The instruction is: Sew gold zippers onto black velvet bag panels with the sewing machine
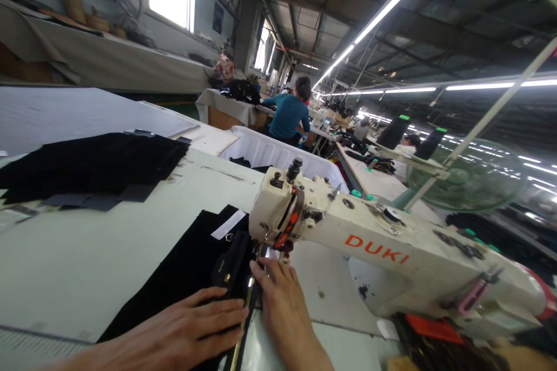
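Note:
A black fabric piece (174,278) lies on the pale table and runs under the head of a white sewing machine (331,226) marked DUKI. Along its right edge runs a gold zipper (249,301). Fingers stretched, my left hand (195,322) rests flat on the fabric just left of the zipper. My right hand (281,295) lies on the zipper's right side, close to the presser foot, fingers extended and fingertips near the needle area. A white strip (228,225) and a dark flap with small gold fittings (226,266) are on the fabric. The needle itself is hidden.
Stacked black fabric pieces (96,165) lie on the table at left. Behind the machine stands a white bin (278,153). Thread cones (394,130) and a green fan (470,174) are at right. A person in a blue top (289,116) sits farther back.

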Tool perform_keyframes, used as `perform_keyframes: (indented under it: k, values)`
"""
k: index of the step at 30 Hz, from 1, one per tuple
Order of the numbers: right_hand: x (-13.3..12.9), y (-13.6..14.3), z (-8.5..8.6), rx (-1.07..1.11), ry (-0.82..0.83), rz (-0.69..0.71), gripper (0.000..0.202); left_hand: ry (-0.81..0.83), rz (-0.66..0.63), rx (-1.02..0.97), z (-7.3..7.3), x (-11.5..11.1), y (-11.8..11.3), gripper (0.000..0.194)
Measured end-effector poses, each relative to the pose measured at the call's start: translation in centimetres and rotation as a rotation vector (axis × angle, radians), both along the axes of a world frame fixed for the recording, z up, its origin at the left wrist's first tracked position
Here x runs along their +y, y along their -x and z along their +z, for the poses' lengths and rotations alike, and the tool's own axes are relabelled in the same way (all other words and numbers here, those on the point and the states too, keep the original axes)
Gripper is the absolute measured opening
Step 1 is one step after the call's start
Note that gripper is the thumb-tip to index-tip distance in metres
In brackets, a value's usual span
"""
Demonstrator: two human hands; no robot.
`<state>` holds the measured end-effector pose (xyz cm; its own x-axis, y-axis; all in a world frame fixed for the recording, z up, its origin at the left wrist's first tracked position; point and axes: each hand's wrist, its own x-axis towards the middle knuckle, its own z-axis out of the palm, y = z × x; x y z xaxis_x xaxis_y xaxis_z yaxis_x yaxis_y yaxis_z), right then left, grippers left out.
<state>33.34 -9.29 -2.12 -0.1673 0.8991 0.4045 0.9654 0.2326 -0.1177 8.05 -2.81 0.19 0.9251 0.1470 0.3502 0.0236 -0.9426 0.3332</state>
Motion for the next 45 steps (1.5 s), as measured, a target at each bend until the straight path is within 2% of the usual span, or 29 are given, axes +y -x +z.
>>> perform_keyframes:
  k: [3, 6, 8, 10, 14, 16, 20, 24, 31, 36, 41, 43, 45]
  values:
    - [0.1, -0.6, 0.2, 0.137, -0.017, 0.008, 0.058, -0.010, -0.016, 0.028, 0.4, 0.9, -0.6, 0.080]
    - [-0.1, -1.2, 0.9, 0.250, 0.001, -0.088, 0.041, 0.016, -0.009, 0.112, 1.6, 1.5, -1.2, 0.085]
    - [0.0, -1.4, 1.4, 0.163, 0.000, -0.145, 0.028, 0.040, -0.004, 0.168, 2.5, 1.7, -1.7, 0.081]
    - [0.6, -1.4, 1.5, 0.027, 0.002, -0.126, 0.023, 0.051, 0.002, 0.208, 3.0, 1.7, -2.0, 0.076]
    - [1.8, -1.1, 1.0, -0.108, 0.026, -0.029, 0.024, 0.077, 0.013, 0.207, 2.9, 1.6, -2.3, 0.077]
    - [2.1, -0.7, 0.7, -0.138, 0.034, -0.034, 0.027, 0.085, 0.008, 0.221, 2.7, 1.7, -2.4, 0.075]
    - [2.1, 0.4, 0.5, -0.096, 0.053, -0.223, 0.026, 0.087, -0.017, 0.246, 2.8, 1.8, -2.6, 0.070]
    - [2.1, 1.1, 1.1, 0.020, 0.123, -0.395, 0.012, 0.105, -0.027, 0.218, 3.0, 1.9, -2.8, 0.069]
    - [3.0, 1.6, 2.6, 0.159, 0.220, -0.571, 0.015, 0.147, -0.063, 0.169, 2.3, 2.4, -3.1, 0.067]
    - [4.8, 1.9, 2.6, 0.181, 0.232, -0.660, 0.019, 0.138, -0.076, 0.196, 2.7, 2.5, -3.5, 0.063]
    - [6.9, 0.8, 2.3, 0.199, 0.196, -0.657, 0.024, 0.142, -0.102, 0.134, 2.7, 2.5, -3.3, 0.061]
    - [6.7, 0.1, 2.4, 0.208, 0.174, -0.598, 0.023, 0.117, -0.093, 0.141, 2.7, 2.3, -3.0, 0.062]
    - [5.2, -0.5, 2.7, 0.213, 0.146, -0.494, 0.021, 0.086, -0.053, 0.158, 2.8, 2.0, -2.7, 0.063]
